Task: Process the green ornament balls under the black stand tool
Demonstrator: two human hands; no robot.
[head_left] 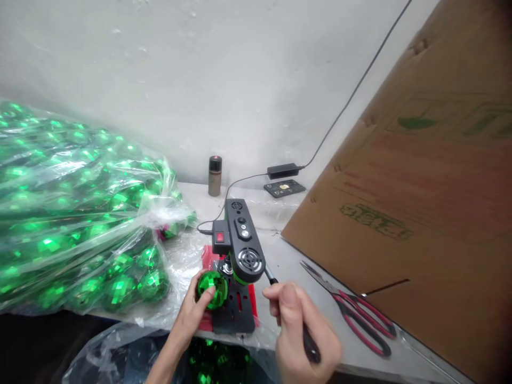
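Observation:
My left hand [194,304] is wrapped round a shiny green faceted ball ornament [214,290], fingers behind it and thumb across its front. It holds the ball at the left side of a small black drill press [246,240], over the slotted black base plate [236,314]. My right hand [300,330] is closed round the press's lever handle [310,344], a metal rod with a black grip that slants down from the head. The press head hides the spot between the ball and the column.
A clear plastic bag [80,213] of green balls fills the left. Below the table edge, another bag holds more balls [216,362]. Scissors [356,314] lie right, beside a cardboard box [400,202]. Behind are a small bottle [215,178], phone [284,188] and power adapter [283,170].

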